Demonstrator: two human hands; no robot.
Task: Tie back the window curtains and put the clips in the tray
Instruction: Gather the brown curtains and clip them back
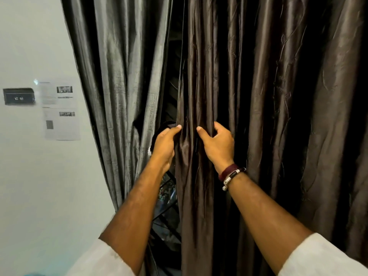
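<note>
At the window, both hands gripped the dark brown curtain [258, 96].
Left hand [165, 144] and right hand [218, 145] pinched its glossy, creased folds beside the grey curtain [119, 66]; wall notices [59, 110] were unreadable.

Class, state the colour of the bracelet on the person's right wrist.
The bracelet is dark maroon with silver metal beads, seen in the head view.

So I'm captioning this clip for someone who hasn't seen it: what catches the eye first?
The glossy dark brown pleated curtain fills the centre and right, with the left hand and right hand gripping its folds at mid-height. A shiny grey curtain panel hangs to its left, beside a white wall with printed paper notices.
</note>
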